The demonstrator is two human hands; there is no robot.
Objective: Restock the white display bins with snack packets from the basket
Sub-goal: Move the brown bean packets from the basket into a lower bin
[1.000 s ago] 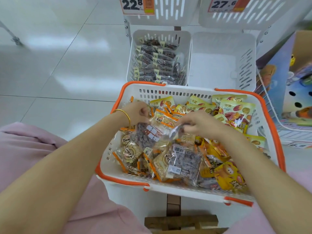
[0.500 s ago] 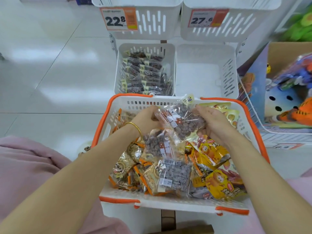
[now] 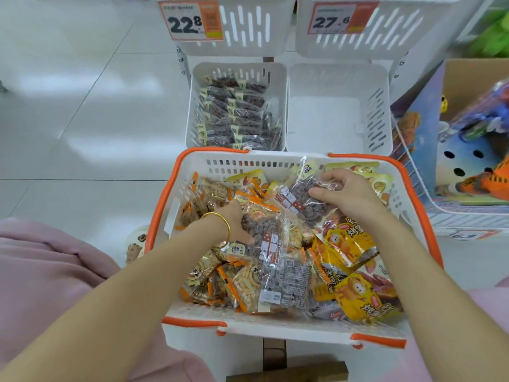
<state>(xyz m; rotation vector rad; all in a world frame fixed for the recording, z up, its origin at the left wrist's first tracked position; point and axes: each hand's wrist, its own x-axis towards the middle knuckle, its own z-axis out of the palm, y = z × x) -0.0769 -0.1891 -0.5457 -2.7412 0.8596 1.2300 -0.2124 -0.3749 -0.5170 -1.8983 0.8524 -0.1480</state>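
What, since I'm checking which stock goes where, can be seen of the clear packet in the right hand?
The clear packet is a see-through plastic bag of small dark round pieces, with a red-and-white label and a pale yellow header tag. The right hand grips its right end, thumb on its face. It lies tilted over the basket's far right packets.

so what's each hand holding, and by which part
The right hand grips a clear packet of dark snacks by its right end. The left hand seems to hold a similar packet by its left edge, the grip partly hidden.
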